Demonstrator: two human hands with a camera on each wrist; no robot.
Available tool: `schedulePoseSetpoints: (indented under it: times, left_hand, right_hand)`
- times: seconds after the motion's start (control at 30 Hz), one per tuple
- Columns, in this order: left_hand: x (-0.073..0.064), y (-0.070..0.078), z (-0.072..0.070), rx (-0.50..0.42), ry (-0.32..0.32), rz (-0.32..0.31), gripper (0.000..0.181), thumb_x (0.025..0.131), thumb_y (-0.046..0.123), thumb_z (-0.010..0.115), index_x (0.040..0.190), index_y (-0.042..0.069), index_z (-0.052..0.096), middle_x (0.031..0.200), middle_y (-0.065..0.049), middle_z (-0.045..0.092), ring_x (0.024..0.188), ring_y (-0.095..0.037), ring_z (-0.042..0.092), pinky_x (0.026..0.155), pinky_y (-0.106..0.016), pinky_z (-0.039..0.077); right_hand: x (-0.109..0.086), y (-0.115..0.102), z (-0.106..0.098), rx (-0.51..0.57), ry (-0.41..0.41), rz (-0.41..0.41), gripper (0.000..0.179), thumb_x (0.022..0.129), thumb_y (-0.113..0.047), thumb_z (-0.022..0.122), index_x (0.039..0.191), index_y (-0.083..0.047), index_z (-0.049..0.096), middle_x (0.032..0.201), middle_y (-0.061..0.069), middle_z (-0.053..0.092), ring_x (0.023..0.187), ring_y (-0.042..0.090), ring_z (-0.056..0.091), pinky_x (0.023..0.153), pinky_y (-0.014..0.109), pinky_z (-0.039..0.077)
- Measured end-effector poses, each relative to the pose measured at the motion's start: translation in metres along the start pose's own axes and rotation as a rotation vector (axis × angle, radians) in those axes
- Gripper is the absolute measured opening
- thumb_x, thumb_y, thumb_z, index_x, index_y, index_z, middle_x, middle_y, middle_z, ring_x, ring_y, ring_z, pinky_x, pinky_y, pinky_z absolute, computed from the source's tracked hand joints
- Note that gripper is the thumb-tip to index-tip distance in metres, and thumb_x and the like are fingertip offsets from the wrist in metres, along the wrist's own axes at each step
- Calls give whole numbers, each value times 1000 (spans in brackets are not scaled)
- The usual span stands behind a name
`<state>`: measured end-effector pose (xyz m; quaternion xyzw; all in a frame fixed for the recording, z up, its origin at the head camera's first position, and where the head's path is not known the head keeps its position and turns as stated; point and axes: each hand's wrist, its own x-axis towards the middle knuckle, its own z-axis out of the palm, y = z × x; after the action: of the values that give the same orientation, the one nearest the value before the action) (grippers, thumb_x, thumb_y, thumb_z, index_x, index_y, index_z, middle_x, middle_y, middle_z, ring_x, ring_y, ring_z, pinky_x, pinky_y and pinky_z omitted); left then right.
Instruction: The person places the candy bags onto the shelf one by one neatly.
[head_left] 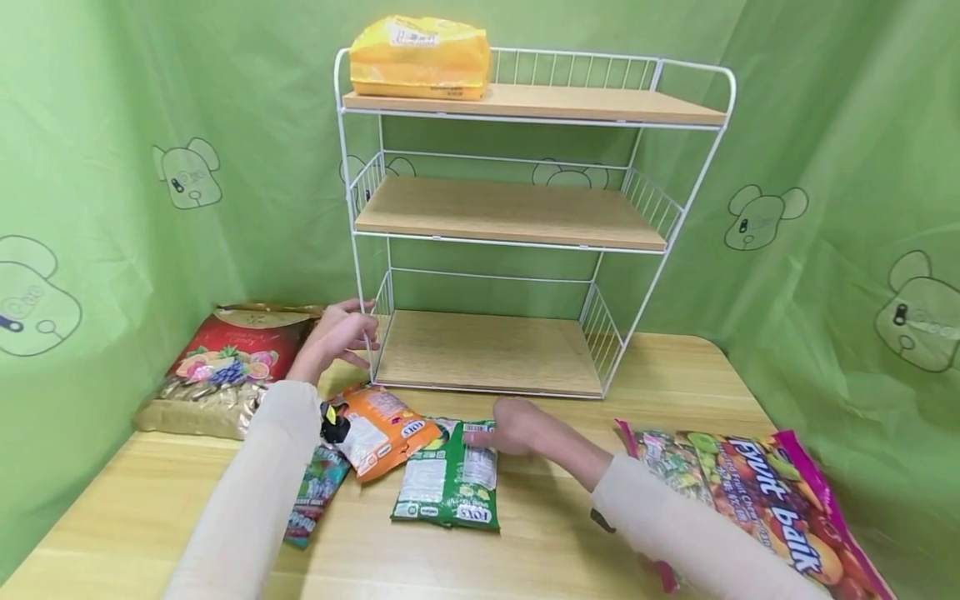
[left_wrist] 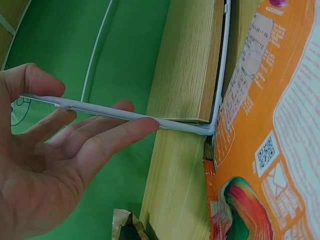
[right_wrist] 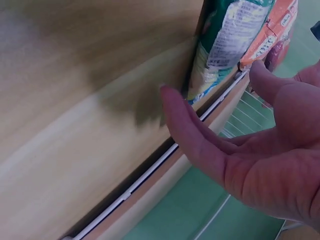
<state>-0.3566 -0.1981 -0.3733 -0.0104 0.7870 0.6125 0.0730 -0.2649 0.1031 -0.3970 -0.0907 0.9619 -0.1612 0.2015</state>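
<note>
A white wire shelf rack (head_left: 517,392) with wooden boards stands on the table. My left hand (head_left: 339,333) is at its front left upright (left_wrist: 105,109), thumb on one side and fingers on the other. My right hand (head_left: 517,427) hovers at the top end of a green candy bag (head_left: 450,483), thumb and fingers spread apart. In the right wrist view the green bag (right_wrist: 235,40) lies just beyond the fingertips, with no clear grip on it. An orange candy bag (head_left: 382,429) lies left of the green one, close to the rack's front corner.
A yellow bag (head_left: 420,62) sits on the top shelf at left. A red and gold candy bag (head_left: 225,362) lies at the table's left, a dark teal packet (head_left: 318,492) in front. A large Fruit Balik bag (head_left: 765,500) lies at right, partly behind my sleeve. Green curtains surround the table.
</note>
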Motion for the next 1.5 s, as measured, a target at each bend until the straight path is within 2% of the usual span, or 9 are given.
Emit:
schedulePoseSetpoints:
  times: [0.17, 0.43, 0.57, 0.8, 0.93, 1.17, 1.37, 1.43, 1.5]
  left_hand:
    - [0, 1, 1, 2, -5, -8, 78, 83, 7, 56, 158, 13, 36, 107, -18, 61, 113, -44, 66, 83, -55, 63]
    - [-1, 1, -1, 10, 3, -3, 76, 84, 7, 56, 157, 13, 37, 104, -20, 63, 102, -37, 69, 81, -54, 64]
    - [-1, 1, 1, 11, 6, -6, 76, 84, 7, 56, 157, 13, 37, 110, -21, 61, 103, -37, 69, 82, -55, 64]
    - [1, -1, 1, 11, 4, -17, 79, 82, 6, 55, 158, 12, 35, 128, -22, 57, 117, -46, 63, 77, -51, 65]
    - [2, 0, 1, 15, 6, -14, 78, 82, 7, 55, 158, 11, 35, 126, -21, 58, 116, -45, 65, 76, -51, 65]
    - [1, 1, 2, 21, 5, -14, 79, 82, 6, 55, 158, 12, 36, 131, -25, 57, 117, -46, 63, 77, -51, 65]
    - [2, 2, 2, 19, 11, -14, 79, 82, 6, 55, 158, 13, 36, 124, -23, 60, 114, -45, 65, 79, -52, 65]
    - [1, 2, 1, 25, 12, -14, 78, 82, 7, 55, 158, 12, 36, 123, -22, 60, 110, -42, 67, 79, -52, 65]
    - [1, 2, 1, 30, 13, -16, 77, 82, 7, 54, 157, 12, 37, 123, -21, 60, 107, -40, 68, 78, -52, 65]
  right_hand:
    - [0, 3, 5, 40, -66, 27, 78, 88, -58, 69, 127, 8, 55, 103, 20, 60, 59, 28, 67, 49, 34, 61]
    - [-4, 4, 12, 127, -76, 21, 88, 81, -62, 74, 130, 7, 50, 98, 16, 57, 71, 27, 64, 47, 36, 61]
    - [-5, 4, 14, 154, -66, 17, 90, 81, -57, 78, 134, 9, 47, 101, 17, 57, 76, 26, 63, 47, 37, 61]
    - [-5, 4, 16, 177, -63, 21, 87, 81, -51, 80, 134, 9, 47, 98, 16, 57, 75, 26, 63, 48, 38, 62]
    - [-4, 5, 14, 186, -67, 23, 87, 81, -48, 81, 136, 9, 45, 98, 16, 58, 71, 26, 64, 49, 37, 62]
    - [1, 10, 11, 224, -68, 35, 96, 82, -37, 83, 150, 8, 32, 114, 26, 59, 63, 28, 66, 50, 37, 63]
    - [4, 15, 8, 254, -66, 31, 100, 84, -27, 82, 157, 5, 21, 132, 35, 53, 61, 28, 68, 51, 36, 63]
    - [4, 18, 7, 290, -67, 24, 99, 84, -22, 81, 157, 6, 20, 131, 35, 52, 63, 27, 68, 51, 37, 63]
    - [3, 21, 6, 314, -64, 23, 92, 84, -19, 82, 153, 8, 27, 123, 32, 56, 64, 27, 68, 52, 36, 63]
